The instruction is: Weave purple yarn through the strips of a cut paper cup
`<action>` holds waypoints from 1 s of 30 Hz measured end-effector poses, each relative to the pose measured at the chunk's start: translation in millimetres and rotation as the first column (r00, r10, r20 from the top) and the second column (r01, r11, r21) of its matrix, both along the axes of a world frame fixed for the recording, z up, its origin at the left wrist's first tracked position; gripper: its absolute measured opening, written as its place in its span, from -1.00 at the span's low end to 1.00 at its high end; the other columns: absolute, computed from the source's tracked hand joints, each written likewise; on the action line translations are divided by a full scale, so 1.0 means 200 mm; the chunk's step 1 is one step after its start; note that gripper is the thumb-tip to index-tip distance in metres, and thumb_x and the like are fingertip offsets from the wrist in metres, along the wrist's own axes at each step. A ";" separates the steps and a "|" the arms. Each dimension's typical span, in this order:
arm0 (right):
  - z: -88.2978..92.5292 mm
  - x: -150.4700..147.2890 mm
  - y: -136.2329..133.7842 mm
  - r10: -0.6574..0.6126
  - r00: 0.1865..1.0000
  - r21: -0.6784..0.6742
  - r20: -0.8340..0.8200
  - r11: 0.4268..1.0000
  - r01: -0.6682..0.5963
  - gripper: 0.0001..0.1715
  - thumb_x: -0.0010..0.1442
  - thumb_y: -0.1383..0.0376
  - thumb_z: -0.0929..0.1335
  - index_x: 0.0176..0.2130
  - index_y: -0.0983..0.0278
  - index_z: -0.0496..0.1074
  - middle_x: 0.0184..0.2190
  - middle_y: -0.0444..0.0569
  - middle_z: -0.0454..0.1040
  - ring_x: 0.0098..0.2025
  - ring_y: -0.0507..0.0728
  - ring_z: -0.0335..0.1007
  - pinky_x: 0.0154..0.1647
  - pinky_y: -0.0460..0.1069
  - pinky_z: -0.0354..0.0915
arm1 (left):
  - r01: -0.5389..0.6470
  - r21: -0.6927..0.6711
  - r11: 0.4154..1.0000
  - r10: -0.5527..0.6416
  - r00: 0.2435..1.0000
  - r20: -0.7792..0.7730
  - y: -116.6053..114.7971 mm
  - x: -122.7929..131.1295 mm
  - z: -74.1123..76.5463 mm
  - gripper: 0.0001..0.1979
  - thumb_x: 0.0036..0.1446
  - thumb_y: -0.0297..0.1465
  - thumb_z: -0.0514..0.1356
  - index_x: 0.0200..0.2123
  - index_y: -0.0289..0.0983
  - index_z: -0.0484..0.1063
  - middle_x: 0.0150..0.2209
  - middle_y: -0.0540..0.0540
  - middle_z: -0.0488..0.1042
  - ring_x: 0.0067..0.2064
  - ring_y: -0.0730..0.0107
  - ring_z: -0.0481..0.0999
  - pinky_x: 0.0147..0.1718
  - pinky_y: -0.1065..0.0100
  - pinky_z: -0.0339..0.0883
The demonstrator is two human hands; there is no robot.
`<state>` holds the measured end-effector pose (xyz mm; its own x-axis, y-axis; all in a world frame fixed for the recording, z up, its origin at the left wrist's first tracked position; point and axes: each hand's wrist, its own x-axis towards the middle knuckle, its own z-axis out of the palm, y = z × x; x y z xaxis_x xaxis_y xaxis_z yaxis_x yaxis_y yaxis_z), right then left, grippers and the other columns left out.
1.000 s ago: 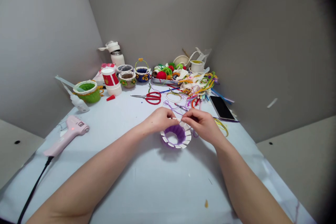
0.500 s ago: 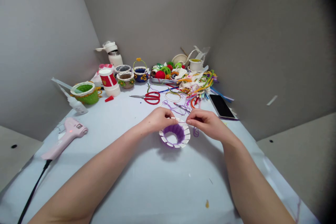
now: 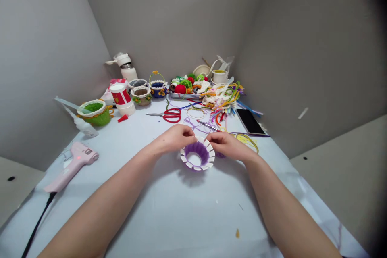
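Note:
A small white paper cup (image 3: 197,166), its rim cut into tabs and its wall wound with purple yarn (image 3: 204,152), is held slightly tilted over the table. My left hand (image 3: 179,138) grips its back left rim, thumb inside and fingers behind. At the back right rim, my right hand (image 3: 226,145) is closed in a pinch on the purple yarn, its fingertips touching the tabs; the strand between them is mostly hidden. Just beyond the hands lie a pen (image 3: 208,125) and loose purple yarn (image 3: 193,123).
Red-handled scissors (image 3: 172,115) lie behind the cup. A pink glue gun (image 3: 71,165) with a lit light and black cord rests at left. Finished baskets (image 3: 141,96), a glue bottle (image 3: 87,127), yarn scraps (image 3: 223,98) and a phone (image 3: 249,121) line the back and sides.
My right hand has come in to the cup's rim, and the yarn strand that was stretched between the hands no longer shows. Yellow strands beside that hand have come into sight. The view has shifted slightly.

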<state>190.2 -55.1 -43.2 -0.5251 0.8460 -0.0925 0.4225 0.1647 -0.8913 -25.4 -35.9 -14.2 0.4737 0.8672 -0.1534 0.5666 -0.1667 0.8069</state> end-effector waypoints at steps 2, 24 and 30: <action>-0.01 -0.02 0.00 0.001 1.000 0.045 -0.006 0.999 0.000 -0.79 0.15 0.23 0.29 -0.34 0.32 0.44 -0.49 -0.13 0.38 -0.50 -0.03 0.19 -0.54 -0.15 0.12 | 0.023 -0.018 1.000 -0.022 0.999 0.028 0.00 0.00 0.01 -0.75 -0.07 -0.23 0.17 -0.38 -0.29 0.46 -0.42 -0.02 0.49 -0.40 0.42 0.41 -0.47 0.44 0.22; 0.03 0.00 -0.01 -0.042 0.999 0.047 0.010 0.998 0.042 -0.72 0.14 0.15 0.31 -0.33 0.31 0.46 -0.52 -0.13 0.37 -0.56 -0.04 0.15 -0.57 -0.13 0.11 | 0.025 -0.009 1.000 -0.024 0.997 0.072 0.01 0.04 -0.04 -0.72 -0.10 -0.21 0.20 -0.40 -0.30 0.51 -0.44 -0.02 0.49 -0.42 0.42 0.41 -0.50 0.45 0.23; 0.04 0.08 -0.01 -0.185 0.983 0.060 -0.024 0.981 0.186 -0.74 0.13 0.14 0.35 -0.32 0.30 0.45 -0.48 -0.11 0.35 -0.51 -0.03 0.17 -0.53 -0.12 0.16 | -0.039 -0.041 0.998 0.041 0.997 0.058 0.02 0.04 -0.07 -0.72 -0.12 -0.20 0.22 -0.42 -0.30 0.50 -0.51 0.00 0.45 -0.48 0.45 0.36 -0.55 0.45 0.19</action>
